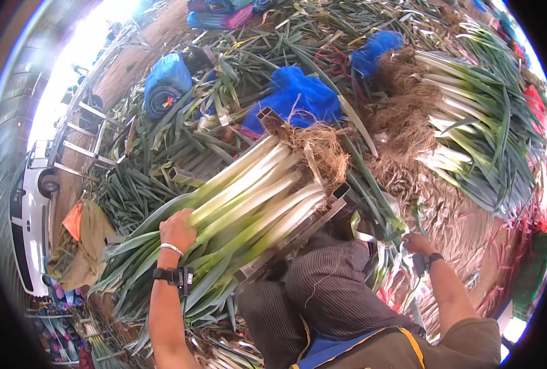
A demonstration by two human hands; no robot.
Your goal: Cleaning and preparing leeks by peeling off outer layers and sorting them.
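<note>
Several leeks [250,198] with long white shanks and brown roots lie side by side across a metal frame [292,240] in front of my knees. My left hand [179,228] rests against the upper edge of this bundle, where the shanks turn to green leaves; its fingers are partly hidden, so its grip is unclear. Out to the right, beside my knee, my right hand [416,244] has its fingers closed at the top of a hank of pale plastic strips [395,265]. Roots [324,147] hang over the frame's far end.
A larger row of leeks [476,106] lies at the right on brown sheeting [458,226]. Blue netting [301,94] and a blue roll [167,85] sit among loose green leaves beyond the frame. A ladder-like metal rack [86,150] and a white vehicle [33,221] stand at the left.
</note>
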